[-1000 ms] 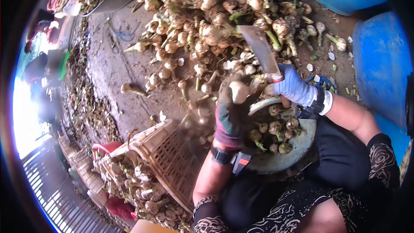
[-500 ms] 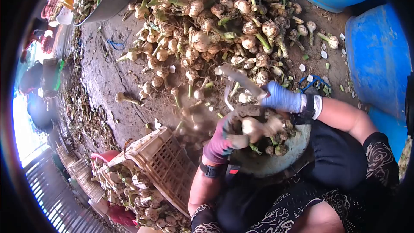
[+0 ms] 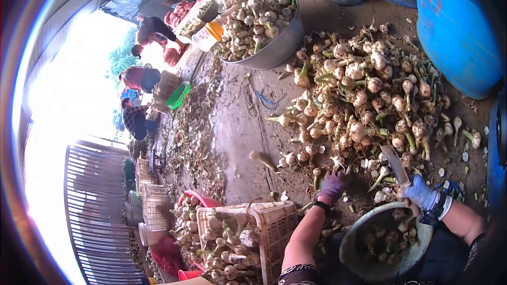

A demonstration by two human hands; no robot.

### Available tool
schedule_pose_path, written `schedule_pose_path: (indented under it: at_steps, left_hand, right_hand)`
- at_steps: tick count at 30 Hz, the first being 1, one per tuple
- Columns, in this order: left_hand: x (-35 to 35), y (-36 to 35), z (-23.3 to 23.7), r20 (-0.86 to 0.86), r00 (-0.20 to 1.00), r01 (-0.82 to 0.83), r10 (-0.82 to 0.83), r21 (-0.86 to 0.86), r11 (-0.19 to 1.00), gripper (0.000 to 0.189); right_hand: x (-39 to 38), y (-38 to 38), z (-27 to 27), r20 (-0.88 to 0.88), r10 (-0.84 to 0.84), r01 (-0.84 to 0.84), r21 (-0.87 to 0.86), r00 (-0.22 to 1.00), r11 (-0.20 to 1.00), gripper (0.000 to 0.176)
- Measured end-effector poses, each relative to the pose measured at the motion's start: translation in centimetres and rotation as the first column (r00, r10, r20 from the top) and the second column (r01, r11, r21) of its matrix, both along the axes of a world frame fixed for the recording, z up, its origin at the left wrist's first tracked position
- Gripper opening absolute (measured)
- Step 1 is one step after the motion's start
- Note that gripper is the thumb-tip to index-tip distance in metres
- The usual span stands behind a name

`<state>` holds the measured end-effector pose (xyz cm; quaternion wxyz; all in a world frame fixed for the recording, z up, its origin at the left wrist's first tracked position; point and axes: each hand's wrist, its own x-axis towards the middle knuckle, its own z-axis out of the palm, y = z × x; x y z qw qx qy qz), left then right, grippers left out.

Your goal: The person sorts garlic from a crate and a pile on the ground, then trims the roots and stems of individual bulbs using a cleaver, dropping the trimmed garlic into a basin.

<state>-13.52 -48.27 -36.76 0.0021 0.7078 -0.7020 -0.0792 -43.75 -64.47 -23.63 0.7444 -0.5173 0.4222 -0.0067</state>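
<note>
My left hand (image 3: 331, 186), in a purple glove, reaches down at the near edge of a heap of garlic bulbs (image 3: 359, 132). Its fingers are apart, close to a loose bulb, with nothing visibly gripped. In a pale blue glove, my right hand (image 3: 421, 192) is closed round the handle of a knife (image 3: 395, 163), whose broad blade points up and left toward the heap. Below the knife stands a round basin (image 3: 353, 265) with several dirty bulbs inside. Cut bulbs and bits of stalk lie on the floor between my hands.
Left of my left arm is a plastic crate (image 3: 280, 224) with trimmed garlic beside it. A metal tub (image 3: 282, 47) full of garlic stands beyond. Blue barrels (image 3: 459, 37) line the right. People (image 3: 140, 79) work by a green scoop (image 3: 179, 95) at far left.
My left hand has moved from above the basin to the heap's edge, and the garlic bulb it held is gone from it. The knife stays in my right hand. The view has swung up and left.
</note>
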Motion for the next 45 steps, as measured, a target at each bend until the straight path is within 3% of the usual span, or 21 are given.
schedule_pose_path:
  at_steps: [3,4,7,11,13,15,17,18,20,25,28,31,32,33,35,40,41,42,43,44,45]
  left_hand:
    - [-3.4,-1.0,4.5,-0.112,0.952,-0.266,0.284,0.152,0.952,0.041]
    - [-3.9,-1.0,5.9,-0.339,0.874,-0.358,0.348,0.035,0.933,0.044]
    - [-5.5,-1.6,9.7,-0.925,0.350,-0.565,0.146,-0.084,0.821,0.050]
    - [-5.9,-0.4,9.9,-0.994,0.084,-0.672,0.067,-0.007,0.740,0.048]
    - [-6.7,-0.6,13.1,-0.967,-0.240,-0.693,0.084,0.231,0.683,0.045]
    - [-5.9,0.2,11.0,-0.963,-0.168,-0.720,0.212,0.267,0.641,0.040]
    - [-6.2,0.7,11.3,-0.884,-0.400,-0.479,0.241,0.426,0.768,0.031]
    - [-8.0,0.1,11.0,-0.766,-0.635,-0.527,-0.101,0.335,0.781,0.028]
    - [-8.9,-0.2,14.2,-0.718,-0.695,-0.486,0.042,0.513,0.707,0.033]
    - [-11.0,0.4,15.7,-0.929,-0.287,-0.636,0.235,0.368,0.678,0.031]
    - [-11.9,0.5,15.8,-0.566,-0.824,-0.386,-0.004,0.556,0.736,0.020]
    - [-12.8,0.0,17.4,-0.421,-0.905,-0.252,0.056,0.638,0.728,0.022]
    - [-13.0,0.4,16.7,-0.688,-0.724,-0.389,0.051,0.469,0.793,0.026]
    - [-13.3,0.9,16.2,-0.682,-0.729,-0.378,0.059,0.474,0.796,0.026]
    - [-13.6,1.5,15.7,-0.693,-0.626,-0.257,0.356,0.615,0.745,0.063]
    - [-13.9,1.3,16.9,-0.526,-0.710,-0.032,0.468,0.689,0.724,0.070]
    - [-13.7,1.7,16.6,-0.115,-0.925,0.163,0.362,0.739,0.653,0.068]
    - [-13.6,1.8,16.5,0.326,-0.927,0.369,0.186,0.696,0.617,0.065]
    - [-13.7,1.9,16.6,0.328,-0.926,0.370,0.186,0.695,0.616,0.065]
    - [-13.7,1.6,17.6,-0.472,-0.777,0.093,0.416,0.568,0.818,0.051]
    - [-13.7,1.0,18.6,-0.965,-0.110,0.048,0.238,0.234,0.971,0.038]
  right_hand:
    - [0.2,-0.5,2.3,-0.038,-0.044,0.045,0.015,0.998,0.999,0.012]
    - [0.4,-0.7,2.9,-0.018,-0.042,0.042,-0.011,0.999,0.999,0.012]
    - [0.9,-1.0,4.4,0.047,-0.030,0.032,-0.043,0.998,0.999,0.013]
    - [1.5,-0.7,4.6,0.146,-0.024,0.037,-0.091,0.989,0.995,0.012]
    - [1.6,-0.5,3.7,0.175,0.006,0.013,-0.109,0.985,0.994,0.011]
    - [1.8,-0.4,3.9,0.198,0.039,-0.013,-0.130,0.979,0.991,0.011]
    - [1.8,-0.3,4.8,0.135,0.142,-0.109,-0.226,0.981,0.968,0.008]
    - [1.9,0.0,4.9,0.119,0.111,-0.073,-0.290,0.987,0.954,0.009]
    - [2.2,0.4,3.9,0.188,0.196,-0.039,-0.618,0.962,0.785,0.013]
    - [2.2,0.7,6.7,-0.017,0.465,-0.280,-0.818,0.885,0.502,0.025]
    - [2.2,1.1,7.0,-0.142,0.533,-0.336,-0.897,0.834,0.288,0.025]
    - [2.2,1.1,7.7,-0.168,0.568,-0.333,-0.921,0.806,0.200,0.024]
    - [2.2,1.1,7.7,-0.148,0.574,-0.300,-0.937,0.805,0.179,0.024]
    - [2.3,1.1,7.9,-0.170,0.582,-0.334,-0.924,0.795,0.185,0.025]
    - [2.2,1.1,7.8,-0.223,0.602,-0.413,-0.889,0.767,0.197,0.026]
    - [1.7,1.1,6.6,-0.189,0.609,-0.383,-0.901,0.770,0.205,0.025]
    - [1.7,1.0,6.3,-0.171,0.613,-0.370,-0.904,0.771,0.214,0.024]
    - [1.6,0.9,5.6,-0.174,0.594,-0.382,-0.891,0.785,0.244,0.025]
    - [1.5,0.6,4.6,-0.177,0.584,-0.382,-0.890,0.792,0.248,0.020]
    - [1.4,-0.2,3.3,-0.323,0.532,-0.532,-0.790,0.783,0.304,0.019]
    - [1.2,-1.2,2.0,-0.465,0.484,-0.653,-0.664,0.742,0.364,0.017]
